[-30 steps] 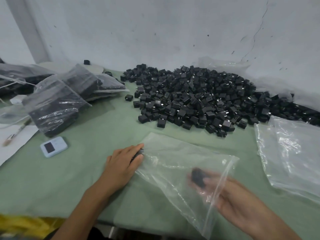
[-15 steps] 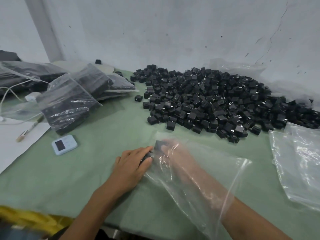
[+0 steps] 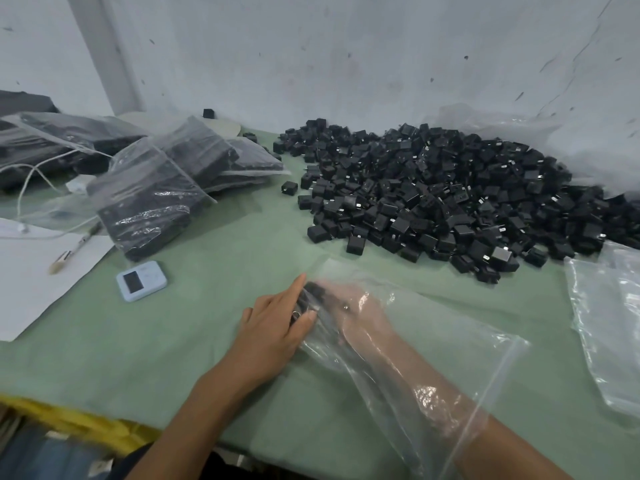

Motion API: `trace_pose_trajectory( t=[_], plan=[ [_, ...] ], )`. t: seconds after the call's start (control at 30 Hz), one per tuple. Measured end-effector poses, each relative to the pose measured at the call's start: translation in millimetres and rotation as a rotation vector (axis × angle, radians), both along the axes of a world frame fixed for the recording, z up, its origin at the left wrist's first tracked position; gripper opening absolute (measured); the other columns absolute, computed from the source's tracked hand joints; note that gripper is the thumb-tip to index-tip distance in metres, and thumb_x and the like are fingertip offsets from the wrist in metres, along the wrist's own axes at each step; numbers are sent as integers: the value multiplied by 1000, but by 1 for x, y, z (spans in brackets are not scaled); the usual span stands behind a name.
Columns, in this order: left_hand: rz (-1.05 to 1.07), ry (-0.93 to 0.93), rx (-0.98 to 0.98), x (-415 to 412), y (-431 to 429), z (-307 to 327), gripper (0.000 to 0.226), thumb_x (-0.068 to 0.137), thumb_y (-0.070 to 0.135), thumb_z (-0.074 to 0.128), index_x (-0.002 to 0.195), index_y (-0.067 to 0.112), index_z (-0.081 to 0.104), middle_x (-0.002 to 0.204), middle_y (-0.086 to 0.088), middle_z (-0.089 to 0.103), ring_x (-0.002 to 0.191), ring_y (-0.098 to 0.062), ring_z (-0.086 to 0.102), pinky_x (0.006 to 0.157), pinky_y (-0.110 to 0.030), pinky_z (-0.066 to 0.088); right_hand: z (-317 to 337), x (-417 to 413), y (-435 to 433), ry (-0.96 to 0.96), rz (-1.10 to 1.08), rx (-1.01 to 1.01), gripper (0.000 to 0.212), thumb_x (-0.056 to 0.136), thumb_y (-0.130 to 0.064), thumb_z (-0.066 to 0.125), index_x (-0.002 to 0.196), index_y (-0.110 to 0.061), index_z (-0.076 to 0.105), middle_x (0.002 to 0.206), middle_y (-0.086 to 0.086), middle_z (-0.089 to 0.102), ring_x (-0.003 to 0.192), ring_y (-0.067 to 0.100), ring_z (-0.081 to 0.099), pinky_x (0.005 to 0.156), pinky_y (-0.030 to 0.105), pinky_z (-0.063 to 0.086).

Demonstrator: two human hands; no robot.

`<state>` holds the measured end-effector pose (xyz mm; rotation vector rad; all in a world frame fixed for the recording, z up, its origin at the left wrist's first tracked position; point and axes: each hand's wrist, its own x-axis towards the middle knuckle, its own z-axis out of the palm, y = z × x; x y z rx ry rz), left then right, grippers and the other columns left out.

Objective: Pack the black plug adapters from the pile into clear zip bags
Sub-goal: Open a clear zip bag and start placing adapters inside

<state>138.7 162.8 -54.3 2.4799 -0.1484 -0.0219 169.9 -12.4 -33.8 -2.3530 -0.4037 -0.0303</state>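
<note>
A big pile of black plug adapters [image 3: 433, 195] lies at the back of the green table [image 3: 207, 341]. A clear zip bag [image 3: 433, 341] lies flat in front of me, its mouth toward me. My right hand [image 3: 346, 301] is deep inside it, forearm sheathed in plastic, fingers curled on a black adapter [image 3: 317, 292] at the bag's closed end. Glare blurs that grip. My left hand [image 3: 273, 327] is outside the bag. It pinches the closed end, with the adapters in it, between thumb and fingers.
Filled bags of adapters [image 3: 149, 199] are stacked at the left. Beside them lie white paper [image 3: 31, 271] with a small brush [image 3: 74, 249] and a pale blue timer [image 3: 140, 280]. Empty clear bags [image 3: 609, 323] lie at the right. A lone adapter [image 3: 289, 188] sits left of the pile.
My right hand, which held an adapter near the bag's mouth, has pushed through the bag to its closed end. My left hand has stayed at that end.
</note>
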Motion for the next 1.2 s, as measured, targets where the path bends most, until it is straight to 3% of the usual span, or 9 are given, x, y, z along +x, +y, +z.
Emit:
trace_pose_trajectory(
  t=[0.23,0.33,0.43,0.6,0.73,0.87,0.97,1.1,1.2],
  plan=[
    [-28,-74,27,1,-1,7,57,98,54,33,152,47,18,142,16,42,131,-11,32,109,-35,28,1,-1,2,-1,121,-103,32,106,-32,41,132,-25,58,109,6,66,97,23,64,91,40,52],
    [-90,-65,116,3,-2,13,55,102,47,30,155,43,16,164,20,9,141,-7,16,119,-37,19,4,-5,-1,-27,49,-136,40,106,-24,36,144,-25,48,124,5,61,110,24,59,94,36,48],
    [-106,-75,186,4,-2,15,54,104,46,28,157,41,17,164,22,10,144,-7,18,116,-35,21,10,-13,-3,33,29,-112,44,105,-14,40,148,-17,42,142,6,53,129,24,50,108,34,40],
    [-86,-110,241,4,3,10,52,103,49,25,154,46,16,162,26,12,143,-4,22,106,-31,25,52,-75,-76,373,272,191,41,104,-4,44,145,-8,43,151,5,44,141,14,39,105,9,35],
    [-84,-101,217,6,1,8,53,103,47,28,154,47,15,162,27,10,144,-4,22,109,-33,23,107,-110,-184,768,497,216,30,100,-13,59,127,-1,64,122,4,69,113,15,64,97,31,50],
    [-75,-106,191,5,0,8,52,104,46,31,154,47,17,161,29,9,144,-3,23,108,-31,22,111,-57,-245,389,-2,280,19,90,-29,72,102,-14,76,93,11,73,79,23,69,68,32,60],
    [-79,-105,172,6,1,7,52,104,45,30,154,47,16,157,33,5,143,-2,22,107,-30,22,82,25,-232,-27,-389,-100,21,95,-18,66,115,-22,69,114,3,70,98,23,66,86,37,55],
    [-83,-106,169,5,1,6,53,103,48,27,154,49,11,150,38,-4,143,0,20,107,-29,22,42,91,-220,-112,-472,-580,48,95,-40,60,138,-20,51,135,7,58,122,31,52,99,42,46],
    [-81,-104,148,5,1,6,52,103,48,26,153,50,11,149,39,-4,143,1,20,105,-28,21,29,110,-223,-50,-581,-619,56,91,-49,63,136,-18,51,132,13,52,120,34,50,98,43,45]
  ],
)
